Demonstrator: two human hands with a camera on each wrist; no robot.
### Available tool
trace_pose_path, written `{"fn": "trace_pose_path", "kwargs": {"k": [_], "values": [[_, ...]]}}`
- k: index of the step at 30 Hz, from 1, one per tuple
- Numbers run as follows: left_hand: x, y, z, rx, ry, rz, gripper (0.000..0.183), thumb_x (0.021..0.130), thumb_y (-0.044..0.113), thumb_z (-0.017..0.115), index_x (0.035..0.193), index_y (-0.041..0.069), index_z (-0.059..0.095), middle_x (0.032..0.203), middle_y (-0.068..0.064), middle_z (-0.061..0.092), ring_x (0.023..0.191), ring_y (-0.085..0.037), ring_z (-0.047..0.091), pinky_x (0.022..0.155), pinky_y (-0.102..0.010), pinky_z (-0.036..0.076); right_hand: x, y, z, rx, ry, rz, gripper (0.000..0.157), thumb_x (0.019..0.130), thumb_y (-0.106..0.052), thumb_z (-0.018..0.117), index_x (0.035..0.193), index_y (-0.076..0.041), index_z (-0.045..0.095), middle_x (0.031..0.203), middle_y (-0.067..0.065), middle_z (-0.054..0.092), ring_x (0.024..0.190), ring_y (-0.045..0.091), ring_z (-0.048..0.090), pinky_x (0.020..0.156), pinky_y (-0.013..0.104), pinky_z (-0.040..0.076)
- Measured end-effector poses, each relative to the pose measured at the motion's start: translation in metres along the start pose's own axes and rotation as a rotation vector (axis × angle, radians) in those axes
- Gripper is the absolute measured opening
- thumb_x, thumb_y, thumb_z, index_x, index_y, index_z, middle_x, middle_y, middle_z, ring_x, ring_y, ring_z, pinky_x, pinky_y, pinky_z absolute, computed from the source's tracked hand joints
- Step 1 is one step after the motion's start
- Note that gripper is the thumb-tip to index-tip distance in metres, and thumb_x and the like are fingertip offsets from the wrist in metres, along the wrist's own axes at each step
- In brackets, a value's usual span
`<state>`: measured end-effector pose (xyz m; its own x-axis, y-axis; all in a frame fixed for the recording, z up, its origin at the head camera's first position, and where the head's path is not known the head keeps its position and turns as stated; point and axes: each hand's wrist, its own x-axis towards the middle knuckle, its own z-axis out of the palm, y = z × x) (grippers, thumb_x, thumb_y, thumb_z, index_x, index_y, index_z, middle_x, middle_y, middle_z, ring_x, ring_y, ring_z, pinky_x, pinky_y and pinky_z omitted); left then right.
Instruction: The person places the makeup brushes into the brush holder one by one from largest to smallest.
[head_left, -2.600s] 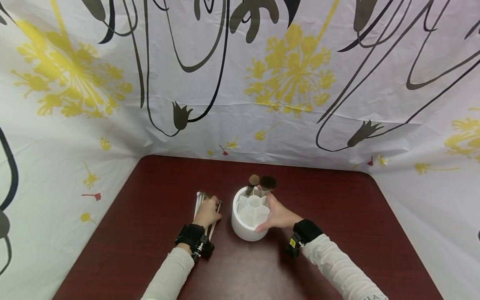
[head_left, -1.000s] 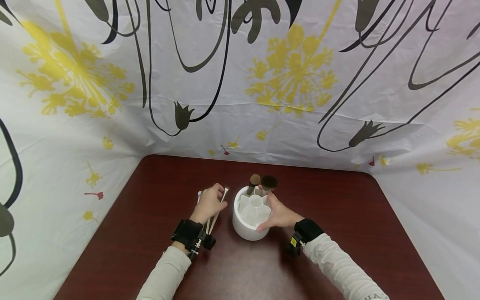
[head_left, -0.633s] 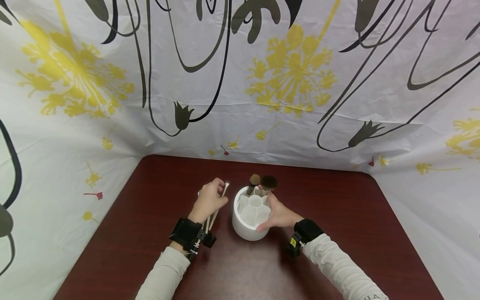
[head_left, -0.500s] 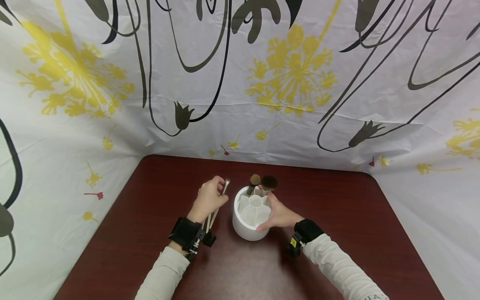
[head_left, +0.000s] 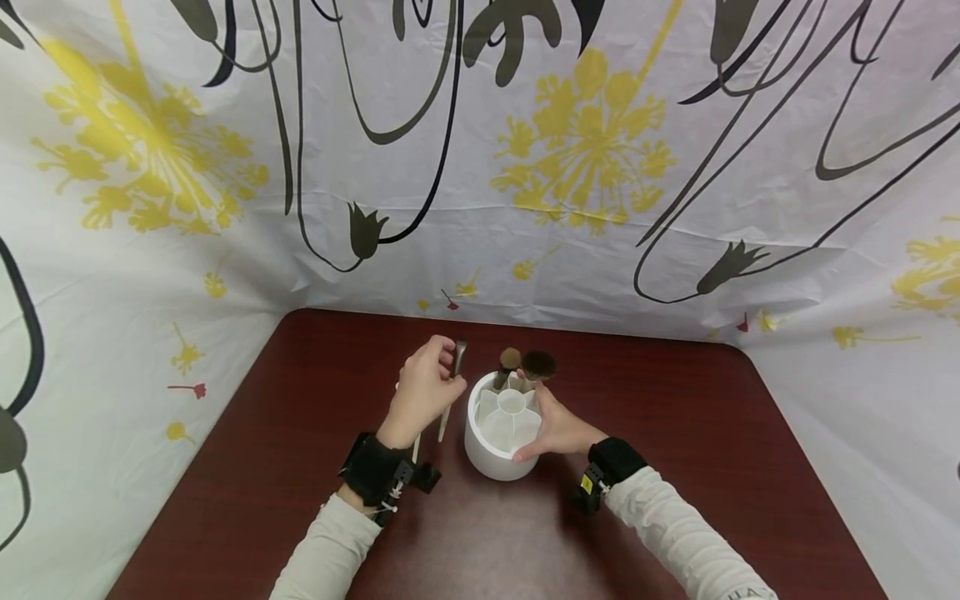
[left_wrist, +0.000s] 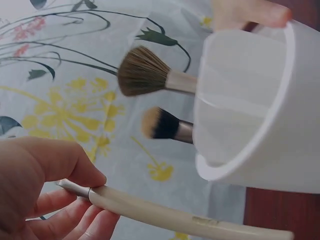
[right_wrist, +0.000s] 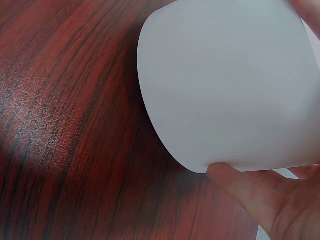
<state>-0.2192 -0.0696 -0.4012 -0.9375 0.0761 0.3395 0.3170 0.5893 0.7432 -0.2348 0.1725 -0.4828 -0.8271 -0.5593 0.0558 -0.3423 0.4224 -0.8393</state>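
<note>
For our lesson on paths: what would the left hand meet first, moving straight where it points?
Probably the patterned cloth behind the table; the standing brushes look right of its line, though depth is unclear.

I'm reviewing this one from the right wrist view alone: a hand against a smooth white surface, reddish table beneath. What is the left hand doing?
Observer: The left hand pinches a pale-handled brush between thumb and fingers.
Operator: Good. Does the white container hold anything?
Observer: Yes, a wide dark brush and a tan-tipped brush stand in it, toward its far side in the head view.
Operator: Is the pale-handled brush over the white container yet?
Observer: No, the head view shows it beside the white container, on the left hand's side, with table visible between.
</note>
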Motion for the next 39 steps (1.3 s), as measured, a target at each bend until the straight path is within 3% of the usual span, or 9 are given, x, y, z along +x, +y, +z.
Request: {"fn": "trace_pose_path", "kwargs": {"k": [6, 11, 15, 22, 32, 39], "values": [[0.0, 0.011, -0.003, -0.007, 0.032, 0.047, 0.036, 0.072, 0.007, 0.066, 0.105, 0.009, 0.053, 0.089, -0.003, 0.057, 0.073, -0.013, 0.056, 0.062, -0.029, 0.048, -0.005, -0.025, -0.004, 0.025, -0.004, 0.002, 0.12, 0.054, -0.004, 0.085, 0.143, 0.0, 0.005, 0.142, 0.023, 0.018, 0.125, 0.035, 0.029, 0.1, 0.051, 0.023], [0.002, 0.019, -0.001, -0.027, 0.041, 0.085, 0.035, 0.073, 0.005, 0.065, 0.106, 0.007, 0.052, 0.091, -0.005, 0.056, 0.075, -0.018, 0.058, 0.065, -0.03, 0.049, -0.007, -0.032, -0.005, 0.021, -0.013, 0.034, 0.119, 0.055, -0.005, 0.085, 0.143, 0.0, 0.005, 0.143, 0.022, 0.018, 0.124, 0.034, 0.03, 0.1, 0.05, 0.025], [0.003, 0.021, 0.001, -0.031, 0.041, 0.094, 0.036, 0.073, 0.003, 0.065, 0.106, 0.006, 0.05, 0.091, -0.006, 0.055, 0.077, -0.022, 0.059, 0.066, -0.031, 0.049, -0.006, -0.031, -0.005, 0.026, -0.012, 0.035, 0.119, 0.056, -0.006, 0.085, 0.143, -0.001, 0.005, 0.142, 0.022, 0.019, 0.123, 0.033, 0.032, 0.1, 0.049, 0.025], [0.002, 0.024, 0.004, -0.041, 0.029, 0.103, 0.034, 0.076, 0.003, 0.064, 0.105, 0.006, 0.048, 0.09, -0.005, 0.053, 0.076, -0.014, 0.058, 0.066, -0.025, 0.051, -0.005, -0.028, -0.004, 0.017, -0.009, 0.014, 0.119, 0.055, -0.006, 0.085, 0.143, 0.0, 0.006, 0.142, 0.021, 0.021, 0.122, 0.032, 0.033, 0.099, 0.048, 0.026], [0.003, 0.026, 0.007, -0.066, 0.043, 0.118, 0.035, 0.075, 0.001, 0.064, 0.104, 0.004, 0.046, 0.09, -0.007, 0.052, 0.077, -0.015, 0.058, 0.065, -0.024, 0.051, -0.005, -0.028, -0.004, -0.002, -0.008, -0.001, 0.12, 0.054, -0.006, 0.086, 0.143, -0.002, 0.005, 0.142, 0.022, 0.02, 0.124, 0.034, 0.032, 0.1, 0.049, 0.026], [0.002, 0.024, 0.012, -0.076, 0.031, 0.114, 0.033, 0.076, 0.003, 0.063, 0.104, 0.005, 0.045, 0.088, -0.007, 0.052, 0.075, -0.015, 0.058, 0.064, -0.024, 0.051, 0.001, 0.001, 0.0, -0.028, -0.001, 0.001, 0.124, 0.054, -0.014, 0.087, 0.145, -0.011, 0.003, 0.144, 0.015, 0.02, 0.124, 0.028, 0.031, 0.101, 0.048, 0.026]]}}
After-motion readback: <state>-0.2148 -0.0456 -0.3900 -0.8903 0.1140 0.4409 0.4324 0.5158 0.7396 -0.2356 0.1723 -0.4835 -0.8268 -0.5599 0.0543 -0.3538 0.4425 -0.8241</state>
